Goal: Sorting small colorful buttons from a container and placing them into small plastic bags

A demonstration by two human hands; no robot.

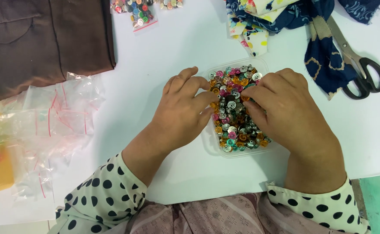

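Observation:
A clear plastic tray (224,152) sits on the white table (177,47), filled with several small metal and coloured snap buttons (235,123). My left hand (183,112) rests on the tray's left side, its fingertips reaching in among the buttons. My right hand (285,110) covers the tray's right side, fingers curled down into the pile. Whether either hand pinches a button is hidden by the fingers. Both wrists wear white sleeves with black dots.
Scissors (358,65) with black handles lie at the upper right beside patterned blue fabric scraps (294,17). Brown cloth (38,39) fills the upper left. Empty clear zip bags (51,117) lie at the left, a bag of coloured buttons (140,13) at the top.

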